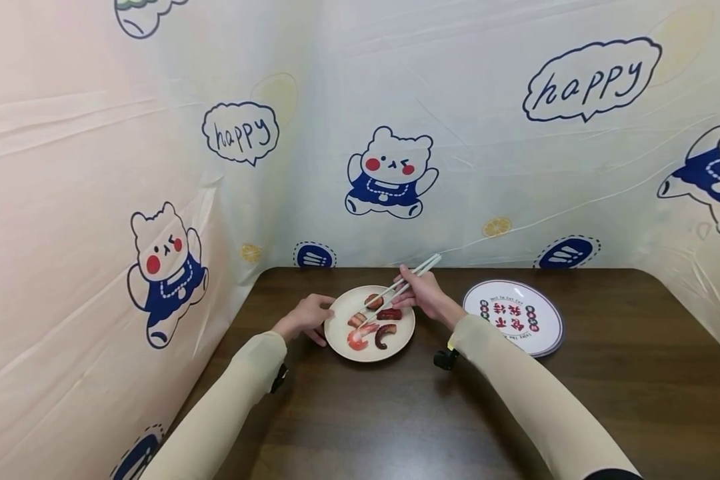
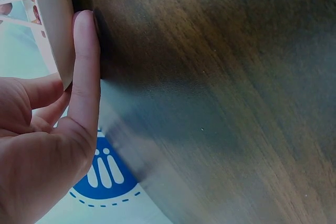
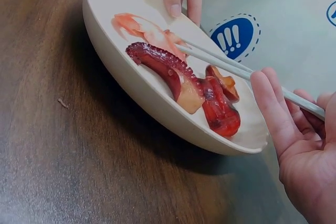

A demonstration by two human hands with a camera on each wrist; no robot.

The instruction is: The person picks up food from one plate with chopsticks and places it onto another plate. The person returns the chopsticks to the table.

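Note:
My left hand [image 1: 308, 315] grips the left rim of a cream plate [image 1: 339, 321], its thumb over the edge and fingers along the outside. On the plate lie a shrimp [image 1: 357, 340], an octopus tentacle [image 1: 381, 335], a dark red glossy piece [image 1: 389, 314], a round brown piece [image 1: 374, 302] and a striped, meat-like slice [image 1: 357, 321]. From the right, my right hand [image 1: 427, 295] holds a pair of pale chopsticks [image 3: 236, 67] slanting over the food. Their tips reach the shrimp [image 3: 149, 35] in the right wrist view; whether they pinch it is unclear.
A white oval plate or board [image 1: 513, 310] with red and dark print lies right of the cream plate, close to my right forearm. The brown wooden table [image 1: 372, 427] ends at a cloth wall [image 1: 312, 167] with bear drawings.

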